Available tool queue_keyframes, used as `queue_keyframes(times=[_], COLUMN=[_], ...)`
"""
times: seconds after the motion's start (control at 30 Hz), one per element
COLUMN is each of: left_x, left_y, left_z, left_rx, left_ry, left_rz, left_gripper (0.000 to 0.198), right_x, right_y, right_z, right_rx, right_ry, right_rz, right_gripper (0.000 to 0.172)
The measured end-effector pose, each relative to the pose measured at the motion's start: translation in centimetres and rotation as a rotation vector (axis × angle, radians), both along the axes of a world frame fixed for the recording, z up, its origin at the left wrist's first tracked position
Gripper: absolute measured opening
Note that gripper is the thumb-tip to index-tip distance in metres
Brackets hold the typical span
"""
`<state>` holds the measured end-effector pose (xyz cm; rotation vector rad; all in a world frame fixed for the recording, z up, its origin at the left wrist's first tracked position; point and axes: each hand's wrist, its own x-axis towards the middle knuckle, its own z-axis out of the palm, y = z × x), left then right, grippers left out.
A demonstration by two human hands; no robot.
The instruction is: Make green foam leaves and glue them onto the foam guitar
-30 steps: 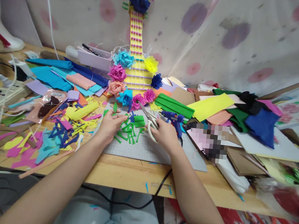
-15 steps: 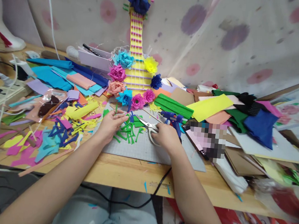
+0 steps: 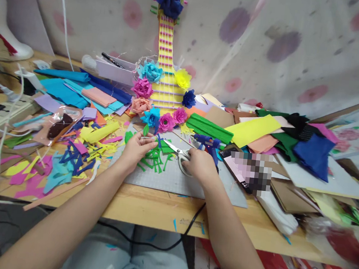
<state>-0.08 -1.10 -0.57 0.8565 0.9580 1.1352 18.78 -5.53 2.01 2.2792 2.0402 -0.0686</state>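
The left hand (image 3: 137, 150) keeps its fingers narrow and holds a small green leaf (image 3: 145, 129), thin and pointed, which stands up above the fingers. The right hand (image 3: 197, 166) is closed around the pale handles of scissors (image 3: 179, 150); their shiny metal blades point left, over the middle of a smooth grey mat (image 3: 155, 182). Whether the blades are a little apart, one cannot tell. Between the hands lie narrow green scraps (image 3: 155, 159), crowding the mat.

At the far side stands a yellow guitar shape (image 3: 167, 91) with white strings, ringed by ruffled paper flowers (image 3: 167, 122). Just beyond the right hand are a blue glue gun (image 3: 209, 142) and a ridged green paper roll (image 3: 210, 128); a phone (image 3: 238, 168) lies to the right. On the left, colourful cuttings (image 3: 100, 143) cover the wooden table (image 3: 145, 212).
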Motion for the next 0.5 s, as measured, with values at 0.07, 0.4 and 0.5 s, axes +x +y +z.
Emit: queue_keyframes(times=[0.07, 0.4, 0.5], left_x=[0.0, -0.1, -0.1], left_y=[0.1, 0.2, 0.2], left_z=[-0.2, -0.3, 0.0], left_rx=[0.014, 0.000, -0.020], left_ry=[0.004, -0.014, -0.045], left_rz=[-0.002, 0.031, 0.041], left_gripper=[0.044, 0.043, 0.037], right_x=[-0.1, -0.7, 1.2], right_y=[-0.1, -1.1, -1.5], right_z=[0.2, 1.2, 2.2], right_rx=[0.005, 0.601, 1.135], right_ry=[0.005, 0.594, 0.624], right_rz=[-0.026, 0.009, -0.115], right_gripper=[0.022, 0.021, 0.024])
